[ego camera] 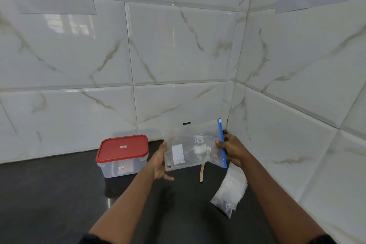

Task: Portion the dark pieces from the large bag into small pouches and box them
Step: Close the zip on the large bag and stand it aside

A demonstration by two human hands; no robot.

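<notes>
A large clear zip bag (193,147) with a blue seal strip hangs above the black counter, turned so the strip runs down its right side. My right hand (231,149) pinches that blue strip. My left hand (161,161) lies with straight fingers against the bag's left edge, supporting it. A white label and a few small dark pieces show through the plastic. A pile of small clear pouches (230,194) lies on the counter by the right wall. A clear box with a red lid (122,155), lid on, stands to the left.
A pale wooden stick (201,172) lies on the black counter (59,194) under the bag. Marble-patterned tiled walls meet in a corner just behind the bag.
</notes>
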